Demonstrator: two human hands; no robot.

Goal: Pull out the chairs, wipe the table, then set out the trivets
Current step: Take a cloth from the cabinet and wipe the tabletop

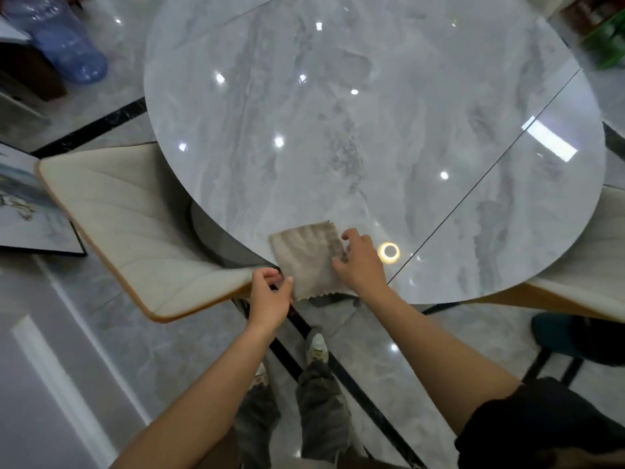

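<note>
Beige cloth [309,260] lies flat at the near edge of the round marble-look table [372,113], its near scalloped hem hanging slightly over the rim. Left hand [270,292] pinches the cloth's near-left corner between thumb and curled fingers, right at the table edge. Right hand [358,262] sits on the cloth's right side, fingers loosely bent and pressing down on it, not spread flat. Cream chair [135,228] stands to the left, angled off the table; a second chair [592,265] is on the right, only partly in view. No trivets visible anywhere in frame.

Judging by this, the wiping step is on hand, cloth being laid out or straightened. Cloth looks thin, soft, limp and light: it will bunch and fold if pushed from one edge, so best held under a flat palm in the middle or folded into a pad first. Tabletop is glossy and hard, full of light reflections, so the cloth should slide easily with little drag; risk is it slipping off the near rim. Can't tell if the cloth is damp
</note>
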